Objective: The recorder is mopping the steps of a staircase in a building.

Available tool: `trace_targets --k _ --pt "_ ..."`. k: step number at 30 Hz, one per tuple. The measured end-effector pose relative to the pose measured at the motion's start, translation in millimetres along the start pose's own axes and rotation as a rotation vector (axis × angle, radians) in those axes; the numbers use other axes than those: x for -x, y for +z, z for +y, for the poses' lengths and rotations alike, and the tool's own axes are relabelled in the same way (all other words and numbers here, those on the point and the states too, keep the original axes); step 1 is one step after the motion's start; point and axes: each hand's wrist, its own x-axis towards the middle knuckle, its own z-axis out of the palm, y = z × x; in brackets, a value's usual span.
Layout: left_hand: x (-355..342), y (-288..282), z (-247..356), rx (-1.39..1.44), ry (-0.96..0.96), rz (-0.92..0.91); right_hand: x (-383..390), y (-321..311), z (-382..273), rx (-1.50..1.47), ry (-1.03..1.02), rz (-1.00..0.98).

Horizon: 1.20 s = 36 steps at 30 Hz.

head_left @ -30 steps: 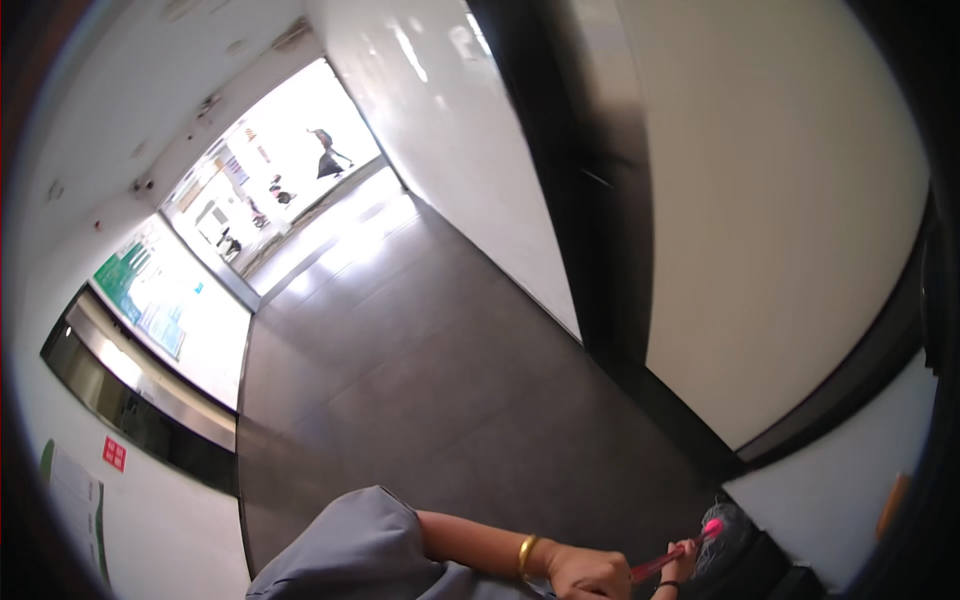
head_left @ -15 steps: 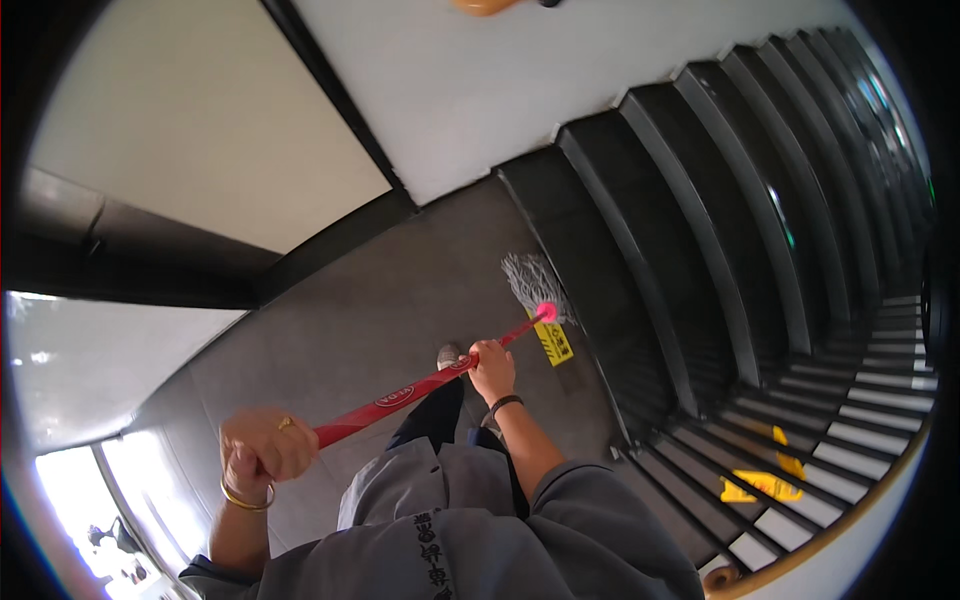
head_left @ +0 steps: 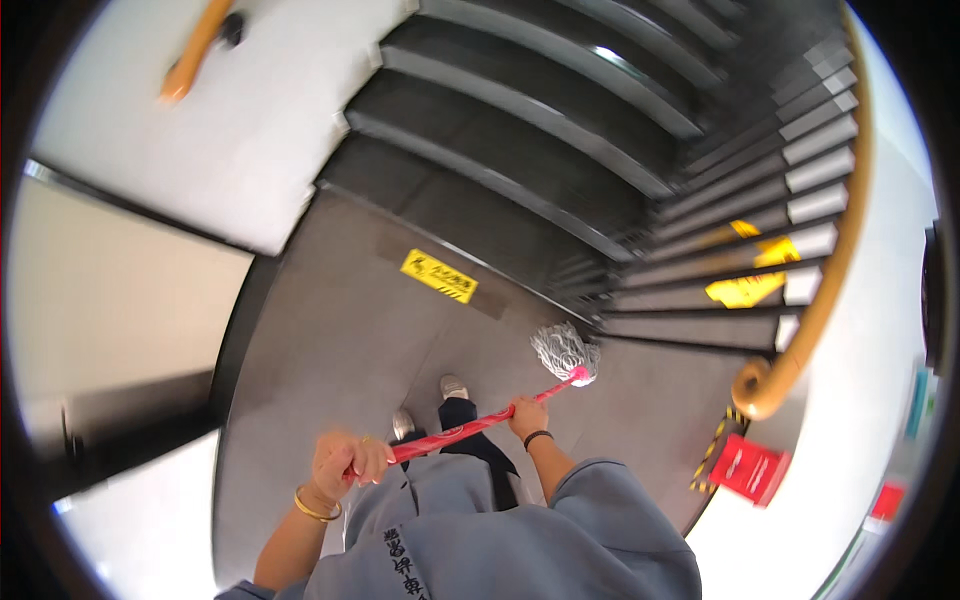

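A mop with a red handle [head_left: 455,434] slants across in front of me, from lower left up to the right. My left hand [head_left: 350,460] is wrapped round its upper end, with a gold bangle on that wrist. Farther down the handle, my right hand [head_left: 528,416] grips it; a dark band circles that wrist. The grey string mop head [head_left: 564,352] rests on the grey floor beyond my right hand, near the foot of the stair railing. A pink collar [head_left: 579,374] joins it to the handle.
Dark stairs [head_left: 470,160] climb away ahead, with a yellow floor sticker [head_left: 439,276] before the bottom step. A railing with a wooden handrail [head_left: 835,290] curls down at right. Behind its bars is a yellow object [head_left: 755,275]. A red box [head_left: 748,470] stands by the right wall.
My view has turned to the right. The mop head has gone from beside the floor sticker, along the bottom step, to the railing's foot. Both hands keep their hold.
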Motion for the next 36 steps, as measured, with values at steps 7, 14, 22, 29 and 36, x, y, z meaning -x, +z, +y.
trace_targets --k 7,14,22,29,36 --pt "46 20 -35 0.062 -0.008 0.003 106 -5 57 -0.002 0.164 0.201" --pt "75 9 -7 0.182 0.057 -0.087 226 -9 46 -0.269 0.043 0.183" --pt "71 98 21 0.156 0.016 -0.142 369 9 22 -0.469 0.161 0.245" --pt "65 297 -57 0.269 -0.284 -0.822 516 92 57 -0.661 0.447 0.308" --pt "170 512 -161 0.365 -0.600 -1.218 669 153 85 -0.870 0.935 0.573"
